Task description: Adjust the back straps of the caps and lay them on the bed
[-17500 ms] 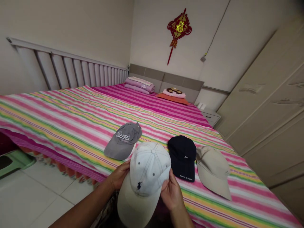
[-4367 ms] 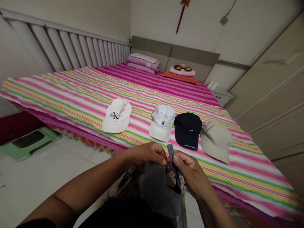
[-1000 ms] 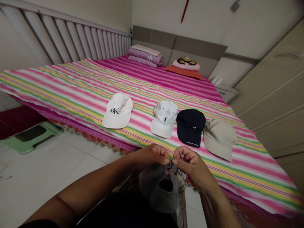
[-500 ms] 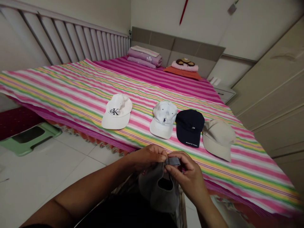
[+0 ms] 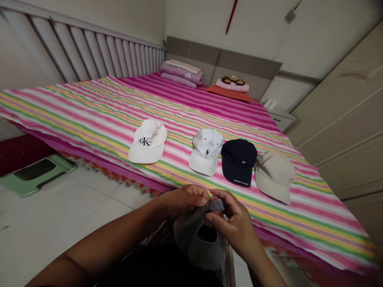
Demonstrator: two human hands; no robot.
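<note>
I've got the grey fabric baseball cap (image 5: 193,241) low beside the pink-striped bed (image 5: 89,115), left hand (image 5: 188,199), grip pinching its back edge, right hand (image 5: 236,221), grip pinching the narrow grey strap (image 5: 216,205), now sideways, upright earlier

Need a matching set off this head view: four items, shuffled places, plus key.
1. gray cap
2. navy cap
3. green stool
4. CK cap

A. on the floor
B. leftmost cap on the bed
C. in left hand and right hand
D. between pale cap and beige cap

Pairs: 1-C, 2-D, 3-A, 4-B
</note>
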